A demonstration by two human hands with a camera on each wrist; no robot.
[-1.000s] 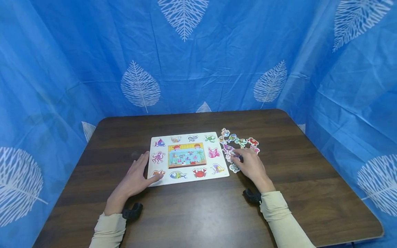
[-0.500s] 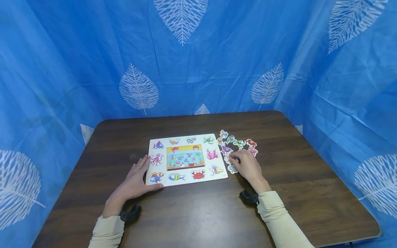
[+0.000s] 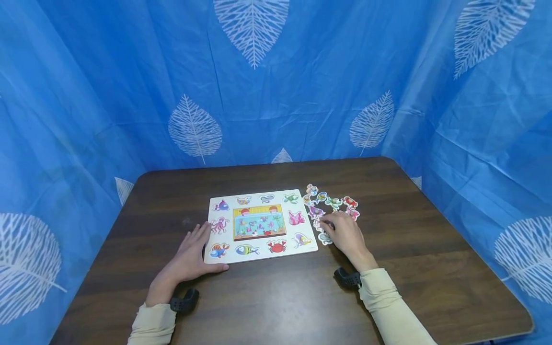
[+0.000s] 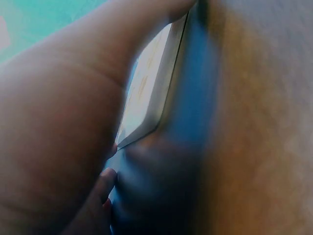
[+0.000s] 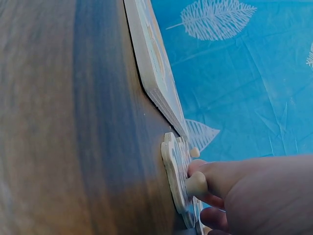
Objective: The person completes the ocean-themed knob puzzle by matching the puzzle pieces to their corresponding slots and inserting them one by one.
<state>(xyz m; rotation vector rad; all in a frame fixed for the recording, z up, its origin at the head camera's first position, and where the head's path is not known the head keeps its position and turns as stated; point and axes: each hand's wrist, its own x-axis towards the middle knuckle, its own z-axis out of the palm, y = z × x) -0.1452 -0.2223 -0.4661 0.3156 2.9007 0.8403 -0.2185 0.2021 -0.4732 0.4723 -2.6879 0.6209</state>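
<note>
A white puzzle board [image 3: 258, 194] with printed sea creatures and a fish-tank picture lies flat on the table. My left hand [image 3: 189, 256] rests at its lower left corner, fingers extended along the left side and thumb along the front edge. To the right of the board lies a cluster of sea-creature puzzle pieces, including a purple one [image 3: 316, 212] and a grey one [image 3: 325, 238]. My right hand [image 3: 345, 235] reaches in from the right, thumb and fingertips pinching at a pinkish puzzle piece [image 3: 316, 225]. In the right wrist view, a wooden knob [image 5: 196, 185] partly hides the fingertips.
Further pieces, a green turtle [image 3: 334, 203] and a red crab [image 3: 350, 202], lie behind the right hand. The dark wooden table [image 3: 267, 302] extends around the board. Blue leaf-patterned curtains [image 3: 276, 86] hang behind and beside it.
My left thumb has moved off the lower left fish picture to the board's front edge. The right hand's thumb and fingers have drawn together over the pieces.
</note>
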